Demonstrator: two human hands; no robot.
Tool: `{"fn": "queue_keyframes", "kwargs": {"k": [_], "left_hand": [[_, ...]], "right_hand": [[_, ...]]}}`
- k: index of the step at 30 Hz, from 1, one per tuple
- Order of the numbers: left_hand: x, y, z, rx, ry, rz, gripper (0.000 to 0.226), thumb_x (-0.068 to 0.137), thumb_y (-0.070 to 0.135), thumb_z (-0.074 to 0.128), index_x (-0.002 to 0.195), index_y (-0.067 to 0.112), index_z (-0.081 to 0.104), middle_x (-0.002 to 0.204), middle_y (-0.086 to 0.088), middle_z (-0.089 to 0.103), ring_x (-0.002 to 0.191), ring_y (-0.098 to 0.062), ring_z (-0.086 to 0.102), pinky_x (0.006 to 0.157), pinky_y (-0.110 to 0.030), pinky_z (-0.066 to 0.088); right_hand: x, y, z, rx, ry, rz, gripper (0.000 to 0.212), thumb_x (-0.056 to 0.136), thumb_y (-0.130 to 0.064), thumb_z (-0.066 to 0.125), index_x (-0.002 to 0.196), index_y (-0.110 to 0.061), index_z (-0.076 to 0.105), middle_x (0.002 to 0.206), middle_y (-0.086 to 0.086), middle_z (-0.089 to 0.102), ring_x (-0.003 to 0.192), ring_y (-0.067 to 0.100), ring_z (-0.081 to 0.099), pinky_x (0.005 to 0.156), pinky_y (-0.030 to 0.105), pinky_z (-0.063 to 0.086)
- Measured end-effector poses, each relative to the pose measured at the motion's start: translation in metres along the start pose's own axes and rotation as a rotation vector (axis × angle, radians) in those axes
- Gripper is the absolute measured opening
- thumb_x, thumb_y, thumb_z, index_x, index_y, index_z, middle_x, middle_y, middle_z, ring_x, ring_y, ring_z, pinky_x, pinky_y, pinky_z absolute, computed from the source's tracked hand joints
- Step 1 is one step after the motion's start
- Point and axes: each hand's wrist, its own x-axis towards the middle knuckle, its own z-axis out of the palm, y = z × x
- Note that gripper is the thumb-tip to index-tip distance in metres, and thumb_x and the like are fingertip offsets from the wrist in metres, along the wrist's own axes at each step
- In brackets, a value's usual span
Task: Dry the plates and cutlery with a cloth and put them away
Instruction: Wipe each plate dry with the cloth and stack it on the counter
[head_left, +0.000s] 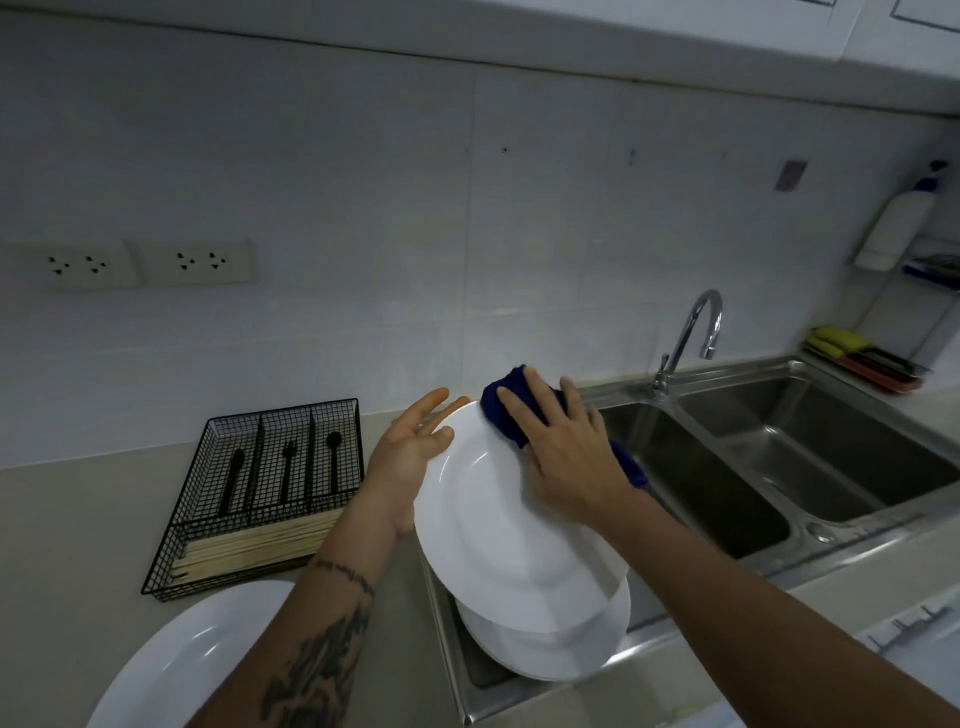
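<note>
Glazed white: the plate (488, 519) is up and tilted over the sink (779, 467), face toward the camera, lower edge just above more plates (545, 649) stacked in the near basin.
Left hand (410, 457): fingers fairly straight, cradling the plate's left rim from behind, thumb at the edge; a prop more than a clamp.
Right hand (561, 441): flat, fingers spread, pressing a blue cloth (506, 405) onto the upper rim.
Feel, I'd judge: rigid, weighty for its thickness, slick if any water remains, and it would chip or break if it dropped onto the stack or steel below.
Best hold: by the rim, thumb on the face and fingers behind, with the cloth adding friction on the far side.
Risk: the open left hand gives little margin if the wipe pushes sideways.
Cloth: soft and bunched, moulds to the rim well.
Elsewhere: another plate (197, 660) lies on the counter at lower left, and black cutlery (287, 467) sits in the wire tray (208, 545).
</note>
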Motion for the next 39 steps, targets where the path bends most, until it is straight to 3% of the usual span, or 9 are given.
{"fn": "queue_keyframes", "kwargs": {"k": [3, 6, 12, 17, 20, 25, 31, 35, 39], "left_hand": [[0.002, 0.005, -0.002, 0.027, -0.046, 0.003, 0.049, 0.095, -0.007, 0.050, 0.135, 0.021, 0.055, 0.124, 0.004, 0.069, 0.112, -0.024, 0.067, 0.093, -0.042, 0.053], [-0.002, 0.006, -0.001, 0.028, -0.119, 0.017, 0.051, 0.095, -0.009, 0.048, 0.134, 0.023, 0.054, 0.131, 0.004, 0.065, 0.114, -0.023, 0.067, 0.092, -0.041, 0.055], [-0.018, -0.015, 0.002, -0.106, -0.125, 0.023, 0.060, 0.094, -0.011, 0.042, 0.135, 0.032, 0.054, 0.123, 0.002, 0.070, 0.101, -0.026, 0.070, 0.083, -0.042, 0.060], [-0.024, -0.039, 0.013, -0.085, 0.007, 0.100, 0.061, 0.096, -0.012, 0.040, 0.131, 0.035, 0.056, 0.127, 0.012, 0.067, 0.113, -0.019, 0.066, 0.082, -0.032, 0.059], [-0.018, -0.033, 0.022, 0.045, 0.016, 0.147, 0.057, 0.099, -0.007, 0.042, 0.135, 0.036, 0.053, 0.131, 0.009, 0.065, 0.115, -0.016, 0.065, 0.083, -0.026, 0.057], [-0.005, -0.015, 0.040, 0.109, 0.008, 0.192, 0.052, 0.103, 0.005, 0.044, 0.147, 0.034, 0.043, 0.130, 0.003, 0.066, 0.114, -0.017, 0.066, 0.093, -0.032, 0.055], [0.008, 0.007, 0.014, -0.025, 0.170, 0.189, 0.053, 0.101, 0.007, 0.049, 0.145, 0.036, 0.043, 0.123, 0.010, 0.067, 0.101, -0.019, 0.069, 0.073, -0.032, 0.060], [0.008, 0.000, 0.003, -0.049, 0.200, 0.134, 0.052, 0.100, 0.006, 0.050, 0.143, 0.037, 0.046, 0.124, 0.007, 0.065, 0.096, -0.019, 0.069, 0.067, -0.032, 0.058], [0.011, -0.012, 0.017, -0.023, 0.126, 0.094, 0.048, 0.100, 0.004, 0.048, 0.138, 0.034, 0.052, 0.132, 0.001, 0.063, 0.103, -0.021, 0.068, 0.080, -0.036, 0.057]], "right_hand": [[-0.002, 0.008, -0.004, 0.092, 0.053, 0.054, 0.070, 0.088, -0.031, 0.047, 0.146, -0.044, 0.010, 0.137, 0.005, 0.033, 0.112, 0.034, 0.046, 0.086, 0.048, 0.050], [-0.005, 0.013, -0.009, 0.140, 0.095, 0.054, 0.067, 0.088, -0.029, 0.046, 0.145, -0.044, 0.013, 0.117, 0.003, 0.040, 0.096, 0.026, 0.049, 0.073, 0.043, 0.052], [-0.008, 0.032, -0.011, 0.224, 0.186, 0.220, 0.063, 0.093, -0.028, 0.047, 0.147, -0.037, 0.016, 0.115, 0.004, 0.041, 0.089, 0.020, 0.049, 0.072, 0.036, 0.050], [-0.025, 0.027, 0.008, 0.295, 0.132, 0.400, 0.065, 0.093, -0.025, 0.047, 0.149, -0.031, 0.015, 0.126, 0.011, 0.041, 0.102, 0.029, 0.048, 0.086, 0.043, 0.048], [-0.025, 0.018, 0.016, 0.169, 0.083, 0.373, 0.074, 0.088, -0.022, 0.051, 0.151, -0.022, 0.011, 0.149, 0.016, 0.028, 0.130, 0.037, 0.034, 0.109, 0.050, 0.031], [-0.014, -0.010, 0.007, 0.177, 0.122, 0.095, 0.094, 0.085, -0.013, 0.060, 0.153, -0.023, -0.004, 0.161, 0.009, -0.012, 0.146, 0.032, -0.014, 0.118, 0.048, -0.004], [-0.055, -0.013, 0.020, 0.223, -0.060, -0.280, 0.076, 0.089, -0.015, 0.059, 0.152, -0.031, 0.020, 0.162, -0.003, 0.009, 0.148, 0.020, 0.006, 0.115, 0.033, -0.003], [-0.048, 0.012, 0.025, 0.110, -0.054, -0.079, 0.074, 0.089, -0.019, 0.055, 0.152, -0.029, 0.018, 0.161, 0.001, 0.009, 0.148, 0.025, 0.008, 0.118, 0.044, 0.000], [-0.018, 0.007, 0.020, 0.166, -0.013, 0.098, 0.077, 0.090, -0.018, 0.053, 0.153, -0.025, 0.009, 0.162, 0.002, -0.003, 0.147, 0.031, -0.005, 0.117, 0.047, 0.000]]}}
